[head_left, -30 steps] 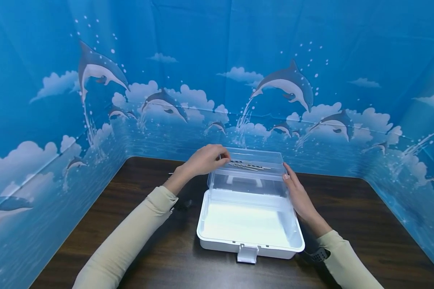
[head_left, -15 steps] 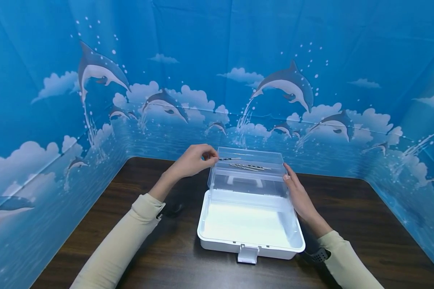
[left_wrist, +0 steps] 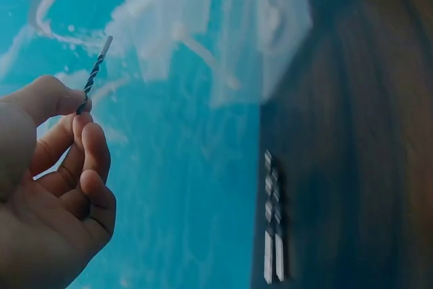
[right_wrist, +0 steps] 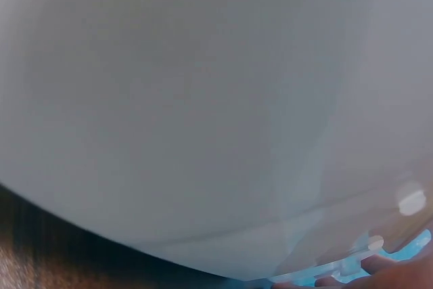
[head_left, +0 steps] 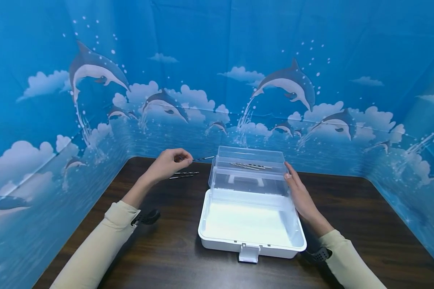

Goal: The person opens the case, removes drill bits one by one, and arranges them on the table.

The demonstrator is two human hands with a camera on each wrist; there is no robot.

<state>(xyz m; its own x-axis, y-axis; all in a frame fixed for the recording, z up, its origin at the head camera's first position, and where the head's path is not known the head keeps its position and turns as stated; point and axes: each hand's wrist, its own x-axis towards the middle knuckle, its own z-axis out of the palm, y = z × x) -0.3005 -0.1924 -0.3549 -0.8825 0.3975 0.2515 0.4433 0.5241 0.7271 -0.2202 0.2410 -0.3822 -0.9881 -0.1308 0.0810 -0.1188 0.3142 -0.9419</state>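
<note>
My left hand (head_left: 169, 163) pinches a dark spiral drill bit (left_wrist: 93, 79) between thumb and fingertips, left of the box and above the table. Below that hand, two more drill bits (head_left: 184, 175) lie side by side on the table; in the left wrist view their silvery shanks (left_wrist: 273, 258) point down. A white box (head_left: 251, 224) stands with its clear lid (head_left: 249, 180) tipped back. Several drill bits (head_left: 251, 165) lie in the lid's far part. My right hand (head_left: 301, 196) holds the lid's right edge, its fingers partly hidden behind it.
The white latch (head_left: 249, 253) hangs at the box's front. Dark wood table (head_left: 173, 249) surrounds the box. A blue dolphin-print curtain (head_left: 202, 80) rises along the table's back and sides.
My left hand has moved left from the lid, carrying a drill bit out over the table. The two bits on the table have come into fuller view. My right hand stays on the lid.
</note>
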